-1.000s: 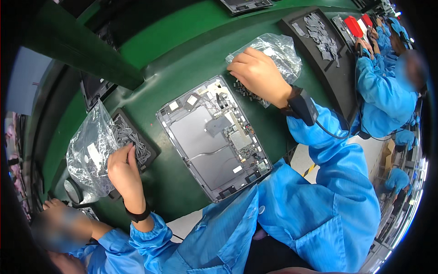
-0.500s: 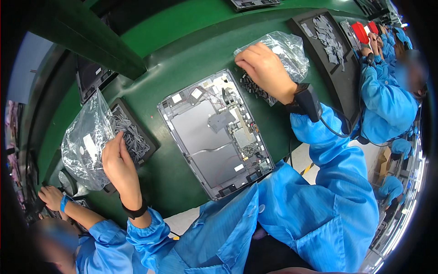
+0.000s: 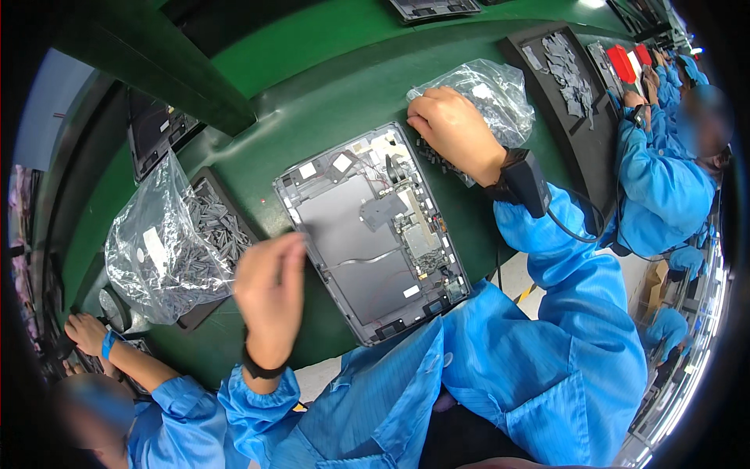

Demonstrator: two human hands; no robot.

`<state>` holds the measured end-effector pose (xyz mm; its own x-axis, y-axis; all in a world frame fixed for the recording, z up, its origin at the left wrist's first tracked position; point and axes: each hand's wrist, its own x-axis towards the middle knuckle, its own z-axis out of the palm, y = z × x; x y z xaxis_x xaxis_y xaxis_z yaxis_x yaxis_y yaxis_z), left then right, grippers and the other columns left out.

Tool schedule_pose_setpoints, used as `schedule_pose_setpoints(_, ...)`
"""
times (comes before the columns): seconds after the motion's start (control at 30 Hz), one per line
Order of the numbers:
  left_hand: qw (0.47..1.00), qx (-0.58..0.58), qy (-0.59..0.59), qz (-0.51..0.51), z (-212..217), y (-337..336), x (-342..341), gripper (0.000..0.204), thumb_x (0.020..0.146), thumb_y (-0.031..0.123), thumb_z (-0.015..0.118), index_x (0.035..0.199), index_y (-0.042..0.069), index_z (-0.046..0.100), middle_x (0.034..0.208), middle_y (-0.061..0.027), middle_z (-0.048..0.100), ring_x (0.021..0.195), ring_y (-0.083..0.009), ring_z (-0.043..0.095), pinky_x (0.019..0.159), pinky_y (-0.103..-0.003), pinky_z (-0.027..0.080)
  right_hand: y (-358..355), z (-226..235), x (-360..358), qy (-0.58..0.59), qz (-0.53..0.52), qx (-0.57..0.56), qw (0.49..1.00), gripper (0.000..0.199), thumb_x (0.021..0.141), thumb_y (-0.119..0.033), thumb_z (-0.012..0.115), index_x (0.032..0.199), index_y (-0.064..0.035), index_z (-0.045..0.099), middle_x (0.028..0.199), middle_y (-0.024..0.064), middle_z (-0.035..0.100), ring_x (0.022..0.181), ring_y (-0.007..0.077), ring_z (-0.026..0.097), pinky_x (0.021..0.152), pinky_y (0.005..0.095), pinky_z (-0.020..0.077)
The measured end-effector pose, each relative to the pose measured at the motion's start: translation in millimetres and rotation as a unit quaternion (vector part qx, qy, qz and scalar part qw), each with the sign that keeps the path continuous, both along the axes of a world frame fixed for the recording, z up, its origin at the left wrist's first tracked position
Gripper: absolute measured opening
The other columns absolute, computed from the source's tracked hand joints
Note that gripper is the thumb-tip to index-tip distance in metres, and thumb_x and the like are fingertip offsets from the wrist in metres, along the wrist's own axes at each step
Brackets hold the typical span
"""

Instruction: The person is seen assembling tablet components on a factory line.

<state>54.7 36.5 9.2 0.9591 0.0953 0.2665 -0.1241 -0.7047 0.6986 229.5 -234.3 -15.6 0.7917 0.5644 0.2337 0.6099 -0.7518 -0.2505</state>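
Observation:
An opened tablet (image 3: 344,211) lies slightly turned on the green bench, its circuit board, cables and dark inner plates exposed. My left hand (image 3: 269,285), blurred by motion, is just left of its edge. Its thumb and fingers look pinched together; whatever they hold is too smeared to see. Beside that hand is a dark tray of small grey strips (image 3: 215,223), partly under a clear plastic bag (image 3: 148,250). Beyond the tablet's upper right corner, my right hand (image 3: 453,129) has its fingers curled down by small black pieces (image 3: 437,156). Its fingertips are hidden.
Another clear bag (image 3: 500,94) sits behind my right hand. A long dark tray (image 3: 558,117) with grey pieces stands farther right. A green post (image 3: 172,74) rises at the left. Co-workers in blue sit on both sides; one co-worker's hand (image 3: 86,332) is at lower left.
My left hand has left the tray of grey strips and moved right to the tablet's left edge. My right hand stays by the black pieces, having shifted only slightly.

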Motion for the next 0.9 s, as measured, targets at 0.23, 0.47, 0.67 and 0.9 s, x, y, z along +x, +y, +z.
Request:
schedule_pose_setpoints(0.23,0.989,-0.079,0.072,-0.1,-7,-32,6,0.01,0.084,0.005,0.069,0.093,0.004,0.068,0.082,-0.0131,0.068,0.073,-0.0307,0.065,0.065,-0.037,0.05,13,19,-8,0.045,0.021,0.098,0.994,0.01,0.083,-0.01,0.066,0.089,-0.0012,0.065,0.082,0.0115,0.066,0.08,0.0272,0.064,0.076,0.0359,0.0529)
schedule_pose_setpoints(0.47,0.985,-0.091,0.112,-0.092,-10,-29,6,0.012,0.087,0.006,0.068,0.098,0.0,0.069,0.082,-0.0099,0.071,0.065,-0.0159,0.065,0.06,-0.027,0.051,16,11,-21,0.23,-0.045,0.278,0.932,0.013,0.09,-0.012,0.067,0.099,-0.0031,0.069,0.082,0.0038,0.07,0.068,0.0076,0.062,0.062,0.0244,0.0504)
schedule_pose_setpoints(0.67,0.984,-0.097,0.114,-0.094,-11,-31,9,0.012,0.087,0.005,0.067,0.098,0.0,0.069,0.082,-0.0097,0.071,0.066,-0.0148,0.066,0.06,-0.026,0.051,20,4,-11,0.115,0.026,0.253,0.96,0.01,0.087,-0.01,0.068,0.095,-0.0051,0.07,0.086,0.0052,0.064,0.07,0.0146,0.06,0.065,0.0279,0.0492)
schedule_pose_setpoints(0.9,0.983,-0.104,0.119,-0.094,-13,-28,8,0.013,0.088,0.004,0.066,0.099,-0.001,0.069,0.083,-0.01,0.071,0.067,-0.0145,0.066,0.061,-0.026,0.051,32,17,-14,0.189,-0.029,0.202,0.961,0.014,0.082,-0.011,0.069,0.093,-0.004,0.069,0.081,0.0094,0.063,0.069,0.0257,0.061,0.063,0.0343,0.0499)
